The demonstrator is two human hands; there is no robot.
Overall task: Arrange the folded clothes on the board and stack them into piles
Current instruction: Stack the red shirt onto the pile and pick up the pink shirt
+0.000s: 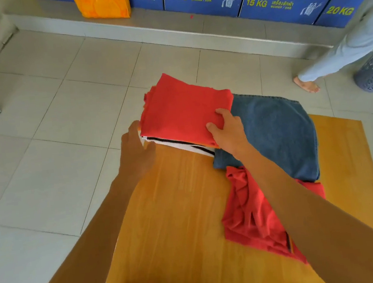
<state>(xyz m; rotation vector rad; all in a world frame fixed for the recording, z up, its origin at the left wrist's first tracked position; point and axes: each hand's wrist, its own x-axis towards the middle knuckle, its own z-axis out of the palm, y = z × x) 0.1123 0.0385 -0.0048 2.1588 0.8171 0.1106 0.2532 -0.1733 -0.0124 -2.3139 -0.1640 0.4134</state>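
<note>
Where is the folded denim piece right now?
In the head view, the folded denim lies at the board's far right, beside the red-topped pile, with a crumpled red garment just nearer.

My right hand (227,129) pinches the near corner of the folded red shirt (184,113) topping a pile at the far end of the wooden board (177,212); my left hand (135,147) steadies the pile's left side. Folded jeans (278,135) lie right of that pile, a crumpled red garment (249,215) nearer me.

two red garments (184,111) (one folded), one jeans (277,131), two hands (226,129)
</note>
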